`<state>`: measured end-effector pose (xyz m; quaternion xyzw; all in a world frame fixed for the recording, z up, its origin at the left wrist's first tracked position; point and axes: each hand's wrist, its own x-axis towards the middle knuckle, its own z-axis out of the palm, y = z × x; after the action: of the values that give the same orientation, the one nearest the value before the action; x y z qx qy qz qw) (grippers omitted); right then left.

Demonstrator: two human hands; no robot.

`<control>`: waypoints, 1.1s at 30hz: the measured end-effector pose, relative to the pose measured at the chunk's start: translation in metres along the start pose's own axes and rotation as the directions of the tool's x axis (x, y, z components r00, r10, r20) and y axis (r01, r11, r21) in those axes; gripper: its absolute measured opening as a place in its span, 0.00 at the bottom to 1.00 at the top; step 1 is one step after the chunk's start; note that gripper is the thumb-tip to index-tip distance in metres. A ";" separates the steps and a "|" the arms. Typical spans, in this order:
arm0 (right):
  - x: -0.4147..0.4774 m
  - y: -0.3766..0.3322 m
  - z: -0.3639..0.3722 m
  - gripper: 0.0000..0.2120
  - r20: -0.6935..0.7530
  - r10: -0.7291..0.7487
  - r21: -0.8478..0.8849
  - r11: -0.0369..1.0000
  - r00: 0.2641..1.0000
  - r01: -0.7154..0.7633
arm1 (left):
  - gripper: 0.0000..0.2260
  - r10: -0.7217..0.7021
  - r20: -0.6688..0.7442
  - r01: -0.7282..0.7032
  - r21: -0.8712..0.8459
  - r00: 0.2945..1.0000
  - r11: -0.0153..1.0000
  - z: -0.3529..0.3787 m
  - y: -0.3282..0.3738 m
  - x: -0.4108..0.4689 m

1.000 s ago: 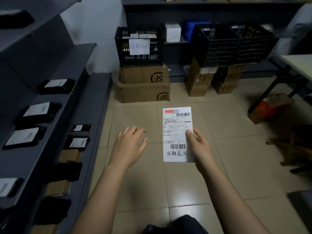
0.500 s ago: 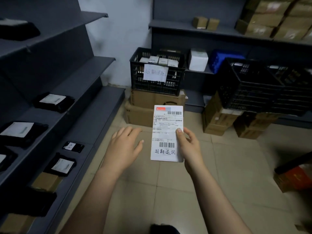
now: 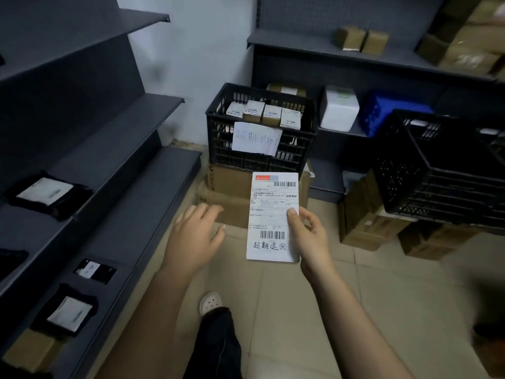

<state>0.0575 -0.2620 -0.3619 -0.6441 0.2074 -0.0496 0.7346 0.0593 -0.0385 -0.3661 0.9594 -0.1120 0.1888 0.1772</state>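
Dark trouser leg (image 3: 218,346) and a pale perforated clog (image 3: 210,302) stand on the beige tiled floor (image 3: 287,310) at its near edge.

Above the floor, both forearms extend forward. Left-hand grip (image 3: 194,236): released, fingers spread and relaxed, grasping nothing, just left of the slip and apart from it. Right-hand grip (image 3: 308,236): grasping the white printed shipping slip (image 3: 269,214) by its right edge, thumb (image 3: 292,214) on the printed face, the other fingers behind the paper. The slip is upright in the air, facing the wearer, with barcodes and four handwritten characters at its lower end. It touches only that hand.

Beyond it, at the floor's far edge by the wall, two brown cardboard cartons (image 3: 229,181) are stacked. A black slatted plastic crate (image 3: 296,154) sits on them, holding small boxes, with a white handwritten paper sign (image 3: 257,138) on its front wall. The sign is blurred, though its characters resemble the slip's. Judgement: the slip is being matched to that crate.

Risks noted:
- A one-edge pinch on thin paper could let the slip fold or slide free on a quick swing and drop to the floor.
- The similar black crates (image 3: 437,173) at the right could be mistaken for the destination.
- The dark grey metal shelving (image 3: 131,187) lies close beside the left arm, so a careless reach could knock a black labelled pouch (image 3: 46,194) off a shelf edge.
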 end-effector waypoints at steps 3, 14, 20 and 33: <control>0.064 -0.011 0.031 0.10 -0.023 -0.014 -0.020 1.000 1.000 0.014 | 0.12 0.008 -0.003 -0.008 -0.010 1.000 1.000 0.026 -0.028 0.068; 0.269 -0.065 0.171 0.14 -0.043 0.057 0.033 0.998 0.997 -0.056 | 0.13 0.082 0.010 -0.082 -0.004 0.997 0.997 0.057 -0.146 0.306; 0.363 -0.090 0.213 0.14 -0.006 0.104 0.047 0.993 0.995 -0.104 | 0.13 0.095 0.043 -0.096 0.013 0.995 0.995 0.089 -0.181 0.397; 0.630 -0.106 0.295 0.14 0.024 0.236 -0.001 0.972 0.971 -0.236 | 0.15 -0.063 0.208 0.090 -0.124 0.976 0.988 0.197 -0.210 0.598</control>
<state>0.7596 -0.2202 -0.3865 -0.6148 0.2736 0.0455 0.7383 0.7223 -0.0110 -0.3593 0.9633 -0.1049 0.0751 0.2353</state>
